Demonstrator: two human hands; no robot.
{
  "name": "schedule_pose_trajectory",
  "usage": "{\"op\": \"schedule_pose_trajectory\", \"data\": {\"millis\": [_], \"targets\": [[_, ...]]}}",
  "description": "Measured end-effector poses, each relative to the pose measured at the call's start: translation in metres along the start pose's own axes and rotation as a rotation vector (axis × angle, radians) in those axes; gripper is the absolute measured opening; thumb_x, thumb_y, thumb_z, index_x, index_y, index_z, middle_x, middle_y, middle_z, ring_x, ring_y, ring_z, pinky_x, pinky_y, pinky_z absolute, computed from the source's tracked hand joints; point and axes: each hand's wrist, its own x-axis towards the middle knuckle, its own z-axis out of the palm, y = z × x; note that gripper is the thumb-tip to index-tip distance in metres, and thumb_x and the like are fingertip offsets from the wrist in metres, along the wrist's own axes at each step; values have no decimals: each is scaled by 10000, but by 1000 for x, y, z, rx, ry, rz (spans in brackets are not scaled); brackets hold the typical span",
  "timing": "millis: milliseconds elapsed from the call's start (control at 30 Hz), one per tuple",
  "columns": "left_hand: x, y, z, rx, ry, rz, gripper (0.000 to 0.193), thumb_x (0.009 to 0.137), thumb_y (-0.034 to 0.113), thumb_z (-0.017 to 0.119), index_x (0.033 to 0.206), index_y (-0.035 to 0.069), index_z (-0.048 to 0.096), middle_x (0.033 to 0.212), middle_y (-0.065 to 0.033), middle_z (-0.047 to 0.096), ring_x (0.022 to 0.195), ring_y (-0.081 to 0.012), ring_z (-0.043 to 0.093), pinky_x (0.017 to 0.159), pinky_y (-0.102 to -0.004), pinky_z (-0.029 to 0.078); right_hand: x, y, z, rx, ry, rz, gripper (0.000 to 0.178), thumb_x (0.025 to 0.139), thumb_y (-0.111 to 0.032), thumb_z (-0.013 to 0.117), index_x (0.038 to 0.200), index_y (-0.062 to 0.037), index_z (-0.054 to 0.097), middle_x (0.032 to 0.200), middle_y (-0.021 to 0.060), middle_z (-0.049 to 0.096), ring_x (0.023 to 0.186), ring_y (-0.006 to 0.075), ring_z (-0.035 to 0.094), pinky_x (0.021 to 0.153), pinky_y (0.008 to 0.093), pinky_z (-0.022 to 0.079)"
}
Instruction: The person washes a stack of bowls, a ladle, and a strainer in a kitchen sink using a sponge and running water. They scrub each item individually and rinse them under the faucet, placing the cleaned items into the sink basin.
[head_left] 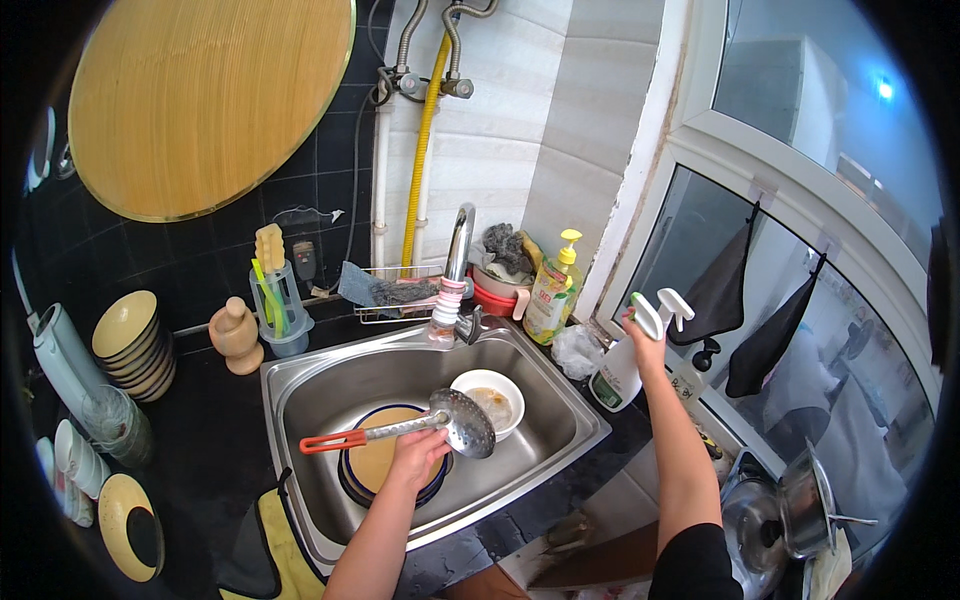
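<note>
My left hand [418, 458] is closed around the shaft of a skimmer [468, 425], a perforated metal disc with a red-ended handle. It is held above the sink [290, 400], with the handle pointing left. Below it, yellow plates with dark blue rims [372, 462] lie stacked in the basin. Beside them sits a white bowl [508, 384] with cloudy liquid and bits in it. Over at the right, my right hand [648, 342] grips the neck of a white spray bottle [615, 378] with a green-and-white head. The bottle's base is at the counter by the window.
A faucet [460, 245] rises behind the basin. A yellow-pump soap bottle [551, 300] and a crumpled clear bag [577, 352] stand near the spray bottle. Stacked bowls [130, 345] and a wooden mortar [236, 338] are at left. Metal pots [806, 505] sit lower right.
</note>
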Motion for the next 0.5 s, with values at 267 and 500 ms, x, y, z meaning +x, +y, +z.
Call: {"op": "schedule_pose_trajectory", "data": {"millis": [267, 500], "targets": [[4, 0, 1, -37, 36, 42, 263, 781, 18, 585, 1036, 1, 521, 959, -107, 589, 879, -191, 583, 775, -334, 483, -13, 15, -8, -441, 256, -237, 506, 677, -232, 721, 1054, 14, 488, 1022, 145, 533, 895, 219, 518, 792, 320, 390], [9, 5, -3, -83, 134, 150, 216, 784, 13, 579, 996, -8, 544, 943, -108, 596, 859, -188, 587, 755, -330, 488, -116, 5, 55, -276, -54, -59, 86, 790, -93, 556, 847, -28, 553, 764, 24, 532, 712, 123, 504, 655, 259, 412]]}}
